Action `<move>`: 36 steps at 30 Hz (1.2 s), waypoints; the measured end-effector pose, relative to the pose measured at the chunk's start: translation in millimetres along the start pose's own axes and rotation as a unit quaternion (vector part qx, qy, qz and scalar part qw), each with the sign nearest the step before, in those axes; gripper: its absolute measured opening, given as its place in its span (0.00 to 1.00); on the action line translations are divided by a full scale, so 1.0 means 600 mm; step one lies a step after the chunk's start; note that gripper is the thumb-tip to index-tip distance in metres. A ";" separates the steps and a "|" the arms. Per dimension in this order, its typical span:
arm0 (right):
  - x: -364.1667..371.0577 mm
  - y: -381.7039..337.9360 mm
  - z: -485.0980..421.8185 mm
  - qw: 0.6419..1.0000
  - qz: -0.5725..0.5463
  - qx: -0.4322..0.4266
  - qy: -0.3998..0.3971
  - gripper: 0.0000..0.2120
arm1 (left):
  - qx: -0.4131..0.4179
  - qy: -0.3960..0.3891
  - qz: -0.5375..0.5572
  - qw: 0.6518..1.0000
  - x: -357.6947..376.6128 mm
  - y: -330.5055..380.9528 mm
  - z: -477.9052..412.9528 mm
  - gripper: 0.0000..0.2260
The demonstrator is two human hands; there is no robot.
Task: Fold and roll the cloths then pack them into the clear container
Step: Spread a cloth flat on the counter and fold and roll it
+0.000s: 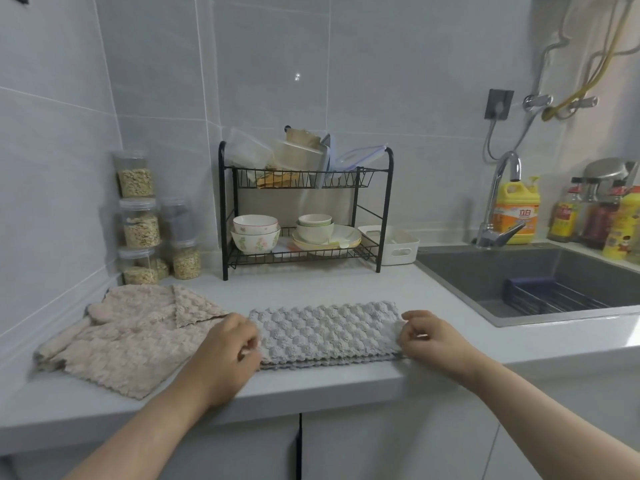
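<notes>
The grey cloth (329, 330) lies on the bench (346, 285) in front of the black rack (385, 216), near the bench's front edge. It is folded into a long flat strip running left to right.

The left hand (225, 355) is at the strip's left end, its fingers (247, 341) curled down onto the cloth there. The right hand (436, 344) is at the right end, its fingers (412, 327) bent and pinching the cloth's edge.

The beige cloths (131, 337) lie in a loose, partly folded heap in front of the rack and to its left, just beside the left hand.

A clear container (251, 152) is tilted among lids and boxes on the rack's top shelf, and bowls (256, 233) are stacked on its lower shelf. A white basket (398, 245) stands against the rack's right side. Stacked jars (138, 220) of grain stand to the rack's left. The sink (519, 271) with its tap (498, 188) is to the rack's right.
</notes>
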State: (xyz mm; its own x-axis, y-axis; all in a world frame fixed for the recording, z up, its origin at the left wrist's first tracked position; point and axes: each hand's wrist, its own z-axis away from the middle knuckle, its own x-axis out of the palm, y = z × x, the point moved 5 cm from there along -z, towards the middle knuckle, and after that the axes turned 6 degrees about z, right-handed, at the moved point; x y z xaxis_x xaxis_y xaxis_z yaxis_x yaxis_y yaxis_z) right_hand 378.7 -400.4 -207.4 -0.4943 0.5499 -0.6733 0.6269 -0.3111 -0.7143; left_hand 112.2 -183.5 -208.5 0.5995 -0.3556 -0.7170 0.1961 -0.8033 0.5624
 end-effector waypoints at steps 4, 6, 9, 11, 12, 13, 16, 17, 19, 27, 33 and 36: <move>-0.021 0.023 -0.020 0.971 -0.125 0.165 0.115 0.05 | -0.027 -0.035 -0.054 0.998 0.011 -0.011 -0.008 0.18; -0.020 0.021 -0.039 0.966 -0.081 0.227 0.092 0.07 | -0.033 -0.061 -0.090 0.994 0.023 -0.011 -0.010 0.19; -0.010 -0.003 -0.057 0.947 -0.083 0.310 0.023 0.13 | -0.040 -0.053 -0.087 0.994 0.022 -0.012 -0.010 0.14; -0.008 -0.011 -0.063 0.936 -0.076 0.343 -0.006 0.16 | -0.036 -0.047 -0.081 0.995 0.020 -0.012 -0.010 0.10; -0.007 -0.014 -0.066 0.933 -0.080 0.352 -0.017 0.16 | -0.034 -0.047 -0.076 0.995 0.021 -0.012 -0.010 0.08; -0.005 -0.017 -0.070 0.931 -0.085 0.355 -0.028 0.15 | -0.031 -0.049 -0.074 0.996 0.021 -0.010 -0.010 0.06; -0.003 -0.027 -0.087 0.944 -0.084 0.317 -0.023 0.10 | -0.030 -0.053 -0.072 0.996 0.022 -0.007 -0.011 0.06; -0.001 -0.028 -0.089 0.947 -0.089 0.308 -0.016 0.09 | -0.027 -0.051 -0.074 0.996 0.022 -0.007 -0.011 0.06; 0.007 -0.023 -0.084 0.946 -0.108 0.304 -0.017 0.10 | -0.028 -0.051 -0.078 0.995 0.021 -0.008 -0.011 0.07; 0.003 0.004 -0.086 0.962 -0.160 0.219 0.018 0.17 | -0.027 -0.056 -0.075 0.995 0.020 -0.010 -0.011 0.06; 0.004 0.003 -0.074 0.967 -0.213 0.126 0.055 0.20 | -0.007 -0.018 -0.060 0.998 0.005 0.007 -0.011 0.19; 0.010 0.009 -0.079 0.967 -0.221 0.121 0.027 0.23 | 0.013 -0.037 -0.086 0.995 0.010 0.041 -0.045 0.18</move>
State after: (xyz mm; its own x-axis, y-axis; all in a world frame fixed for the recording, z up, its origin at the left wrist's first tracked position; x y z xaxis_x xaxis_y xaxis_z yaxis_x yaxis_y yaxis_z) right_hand 407.8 -362.4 -206.2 -0.6455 0.7088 -0.2847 0.1979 -0.2048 -0.9586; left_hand 141.6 -192.4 -188.0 0.4996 -0.2448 -0.8309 0.2704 -0.8673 0.4181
